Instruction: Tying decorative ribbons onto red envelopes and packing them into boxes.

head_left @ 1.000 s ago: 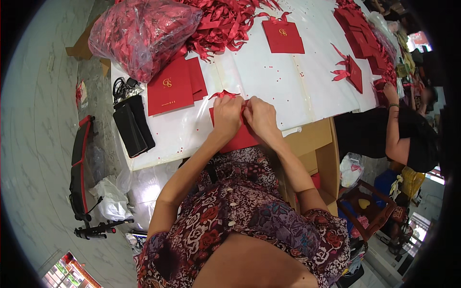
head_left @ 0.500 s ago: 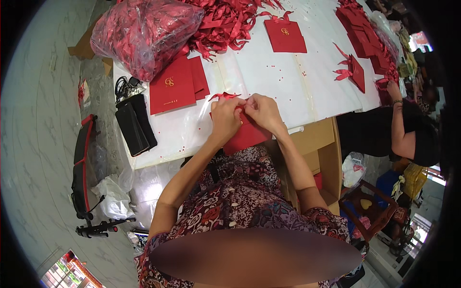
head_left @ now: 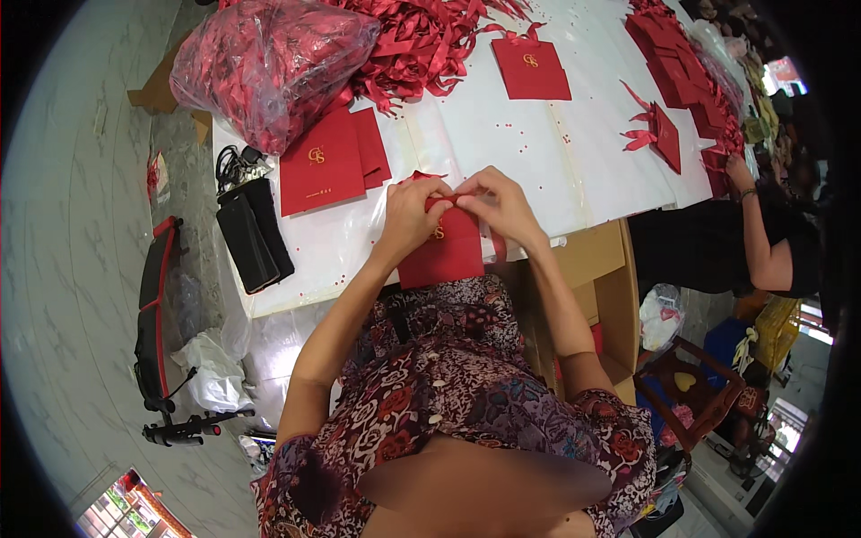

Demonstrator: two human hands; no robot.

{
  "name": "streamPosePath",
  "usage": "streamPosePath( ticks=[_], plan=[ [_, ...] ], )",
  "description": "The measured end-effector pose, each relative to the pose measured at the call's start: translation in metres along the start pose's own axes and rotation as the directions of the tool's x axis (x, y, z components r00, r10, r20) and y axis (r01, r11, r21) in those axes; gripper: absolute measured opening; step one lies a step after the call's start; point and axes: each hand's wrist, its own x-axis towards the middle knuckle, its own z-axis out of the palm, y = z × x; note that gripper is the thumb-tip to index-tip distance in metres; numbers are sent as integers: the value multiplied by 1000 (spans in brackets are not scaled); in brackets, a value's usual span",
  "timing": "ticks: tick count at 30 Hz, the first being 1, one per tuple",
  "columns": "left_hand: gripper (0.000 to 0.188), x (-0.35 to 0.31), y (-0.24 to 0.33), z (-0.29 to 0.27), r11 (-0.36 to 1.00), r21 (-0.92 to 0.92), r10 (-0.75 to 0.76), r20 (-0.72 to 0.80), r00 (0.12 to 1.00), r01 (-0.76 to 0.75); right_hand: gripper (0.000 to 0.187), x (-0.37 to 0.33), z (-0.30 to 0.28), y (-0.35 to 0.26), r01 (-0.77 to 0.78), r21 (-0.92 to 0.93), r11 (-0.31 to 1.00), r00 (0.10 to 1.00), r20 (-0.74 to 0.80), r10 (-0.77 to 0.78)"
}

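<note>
At the table's near edge, a small red paper bag (head_left: 441, 258) with a gold emblem stands between my hands, its front facing me. My left hand (head_left: 409, 217) pinches the bag's top edge from the left, thumb in front. From the right, my right hand (head_left: 504, 206) closes thumb and fingertips at the same edge, on a bit of red ribbon by the look of it. The two sets of fingertips nearly meet there. A ribbon end (head_left: 499, 246) hangs below my right hand, and some ribbon shows behind my left fingers. Fingertips partly hide the pinched spot.
Left of my hands lie flat red bags (head_left: 323, 170) and a black phone (head_left: 247, 240). Farther back are a clear plastic sack (head_left: 269, 72) of red ribbon and a loose ribbon heap (head_left: 417, 49). Finished-looking bags (head_left: 531, 72) stand right, near another person's arm (head_left: 758, 238).
The bag has swung from a slant to nearly upright and shifted left, showing more of its front. My right wrist has risen slightly; both hands stay at the top edge.
</note>
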Motion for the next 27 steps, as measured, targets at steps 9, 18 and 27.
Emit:
streamPosePath(
  ticks=[9, 18, 27],
  plan=[
    [10, 1, 18, -5, 940, 206, 283, -29, 959, -272, 22, 20, -21, 36, -315, 146, 938, 861, 459, 218],
    [10, 10, 18, -14, 878, 233, 436, -27, 900, -418, 22, 36, -11, 29, -480, 315, 819, 821, 490, 293],
    [10, 2, 19, 6, 958, 97, 276, -52, 960, -271, 21, 50, 3, 49, -257, 239, 936, 934, -186, 304]
  ],
)
